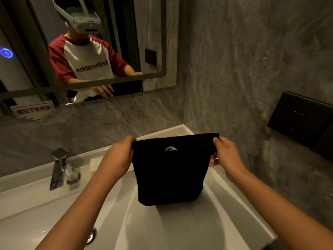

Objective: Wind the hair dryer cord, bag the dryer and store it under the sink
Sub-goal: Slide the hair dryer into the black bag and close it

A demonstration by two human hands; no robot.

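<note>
bathroom: white sink (180, 230) with chrome faucet (58, 168) at its left rear, mirror (111, 42) above it, grey stone-look wall (243, 60) behind.

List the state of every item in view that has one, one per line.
black bag: upright over the sink, mouth held open
hair dryer: inside the bag, only a pale rounded part showing
left hand: gripping the bag's left top edge
right hand: pinching the bag's right top edge
faucet: no water running
sink: looks dry, drain visible
</note>
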